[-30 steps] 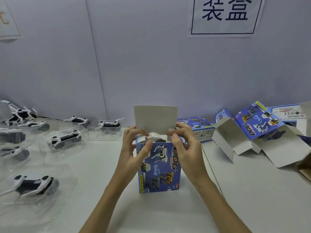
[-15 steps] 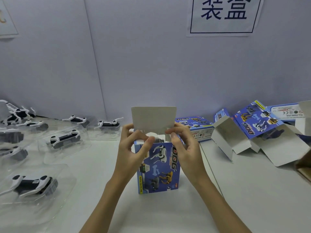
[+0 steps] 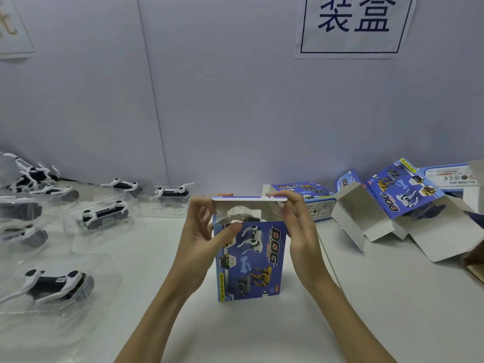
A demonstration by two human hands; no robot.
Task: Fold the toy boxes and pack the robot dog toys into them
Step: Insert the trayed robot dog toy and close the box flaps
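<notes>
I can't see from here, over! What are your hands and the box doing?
Left hand, right hand both gripping upright blue cardboard toy box. Top lid flap folded level, untucked. Nothing in the way.

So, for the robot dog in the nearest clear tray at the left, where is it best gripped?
Probably across its dark middle body, from above. The robot dog lies flat in an open clear tray, white legs splayed out at both ends; the legs look thin and jointed, while the body is the widest, most solid part. Both hands are busy on the box, so one must free up first.
</notes>
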